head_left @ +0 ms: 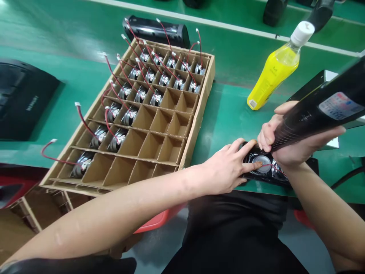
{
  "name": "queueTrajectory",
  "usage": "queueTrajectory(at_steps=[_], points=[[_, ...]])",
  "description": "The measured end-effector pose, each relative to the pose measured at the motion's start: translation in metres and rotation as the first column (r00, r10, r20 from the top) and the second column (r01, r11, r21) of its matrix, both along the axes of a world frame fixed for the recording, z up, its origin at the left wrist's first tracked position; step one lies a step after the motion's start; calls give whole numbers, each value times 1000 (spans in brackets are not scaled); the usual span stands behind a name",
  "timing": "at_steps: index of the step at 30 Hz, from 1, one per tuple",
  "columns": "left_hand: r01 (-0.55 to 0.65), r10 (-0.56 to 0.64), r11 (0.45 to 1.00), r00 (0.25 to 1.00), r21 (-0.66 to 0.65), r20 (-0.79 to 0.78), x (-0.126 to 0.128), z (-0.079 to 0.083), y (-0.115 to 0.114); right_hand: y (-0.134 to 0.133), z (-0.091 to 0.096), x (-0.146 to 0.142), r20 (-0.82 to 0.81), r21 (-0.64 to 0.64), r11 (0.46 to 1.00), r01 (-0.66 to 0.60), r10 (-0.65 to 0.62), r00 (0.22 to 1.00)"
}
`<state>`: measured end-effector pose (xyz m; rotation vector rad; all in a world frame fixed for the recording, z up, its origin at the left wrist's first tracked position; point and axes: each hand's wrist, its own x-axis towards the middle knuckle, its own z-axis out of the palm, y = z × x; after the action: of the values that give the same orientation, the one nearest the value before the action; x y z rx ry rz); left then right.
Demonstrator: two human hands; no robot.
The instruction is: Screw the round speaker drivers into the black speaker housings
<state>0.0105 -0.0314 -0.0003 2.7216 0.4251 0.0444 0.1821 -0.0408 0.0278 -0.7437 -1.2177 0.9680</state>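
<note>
My right hand (288, 140) is wrapped around a thick black electric screwdriver (316, 104) with a sticker on its side. It slants down to the left; its tip is hidden behind my hand. Beneath it, at the table's near edge, lies a black speaker housing (247, 176) with round speakers in it. My left hand (226, 167) grips the left end of this housing, fingers spread. One fingertip presses on the grey round speaker (261, 163). A thin red wire (268, 164) runs from there toward a second speaker (278, 172), partly covered by my right hand.
Left of my hands, a cardboard divider box (209, 76) holds several loose speakers with red-black leads. Behind it lies a black cylindrical speaker (158, 30). A yellow drink bottle (273, 72) stands beyond my hands. A black case (25, 99) sits at far left.
</note>
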Motion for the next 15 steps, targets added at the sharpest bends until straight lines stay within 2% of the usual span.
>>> queueTrajectory(at_steps=[5, 10, 13, 15], points=[[6, -6, 1000, 1000, -11, 31, 0, -2, 2, 1, -15, 5, -49, -3, 993, -115, 115, 992], [25, -23, 999, 996, -24, 88, -4, -8, 3, -2, -34, 7, -37, 95, 981, -172, 176, 984], [5, 11, 991, 993, -134, 121, -2, -14, 5, -1, -36, 4, -23, 144, 981, -127, 132, 991], [-11, 36, 980, 992, -197, 124, 2, -16, 8, -1, -24, 6, -30, 174, 984, -47, 53, 998]])
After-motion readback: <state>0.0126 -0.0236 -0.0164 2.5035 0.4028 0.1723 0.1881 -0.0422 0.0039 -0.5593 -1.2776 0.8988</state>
